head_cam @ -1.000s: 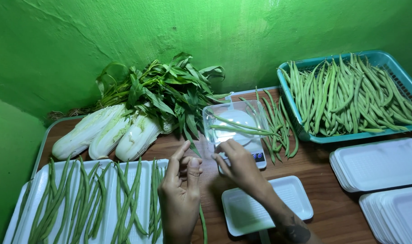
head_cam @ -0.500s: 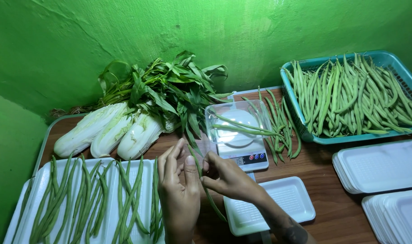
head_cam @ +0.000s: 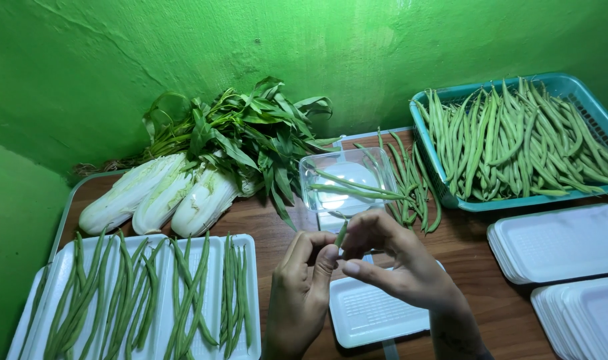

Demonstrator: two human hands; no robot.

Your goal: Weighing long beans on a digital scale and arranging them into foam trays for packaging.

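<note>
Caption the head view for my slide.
Both hands, left hand and right hand, pinch one green bean above a white tray.

Two bare hands, left hand (head_cam: 303, 293) and right hand (head_cam: 397, 263), no gloves, rings, watch or sleeves showing, short plain nails, and a dark tattoo patch on the right forearm (head_cam: 459, 333) near the bottom edge.

Rough green plastered wall (head_cam: 304, 47) runs across the top, w/ cracks & ridges in the paint, well beyond the hands. A lighter green wall section (head_cam: 14, 220) sits far left of the left hand. Brown wood-grain table (head_cam: 477, 267) w/ pale metal edging spreads beneath & right of the hands. Light is even, soft, w/ faint shadows.
</note>
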